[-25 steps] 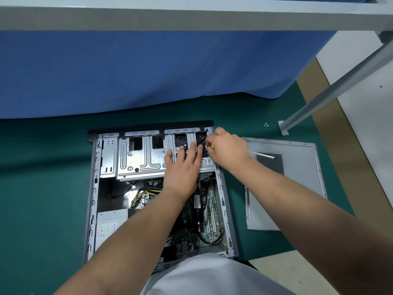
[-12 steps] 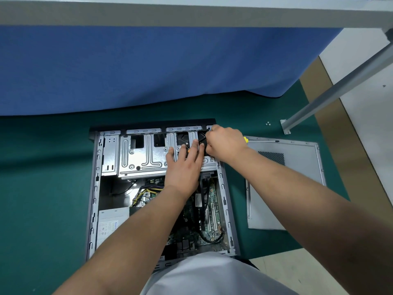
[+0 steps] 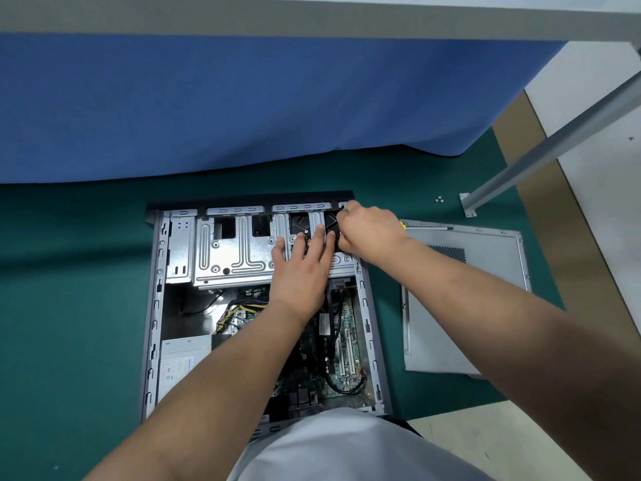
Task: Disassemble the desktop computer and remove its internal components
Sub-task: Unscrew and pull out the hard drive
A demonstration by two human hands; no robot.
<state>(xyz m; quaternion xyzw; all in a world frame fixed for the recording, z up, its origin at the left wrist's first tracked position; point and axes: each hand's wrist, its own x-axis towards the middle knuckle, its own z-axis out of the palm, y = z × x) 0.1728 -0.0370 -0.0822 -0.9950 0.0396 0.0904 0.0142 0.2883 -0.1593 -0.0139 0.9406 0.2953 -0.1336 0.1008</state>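
The power supply (image 3: 180, 366) still sits in the near-left corner of the open case (image 3: 154, 307), untouched, with the yellow and black cable bundle (image 3: 236, 312) just beyond it. Over the metal drive cage (image 3: 236, 251) the left hand (image 3: 300, 272) lies flat with its fingers spread, pressing down where it pressed a second ago. The change is further right: the right hand (image 3: 367, 234), curled round a screwdriver whose yellow handle end (image 3: 402, 224) just peeks out at the wrist, has crept a little toward the case's far right corner (the tip itself is hidden under the fist). I take it a cage screw is being worked there, so the cage is not yet free. The removed side panel (image 3: 485, 272) lies on the green mat (image 3: 69, 307), right of the case.
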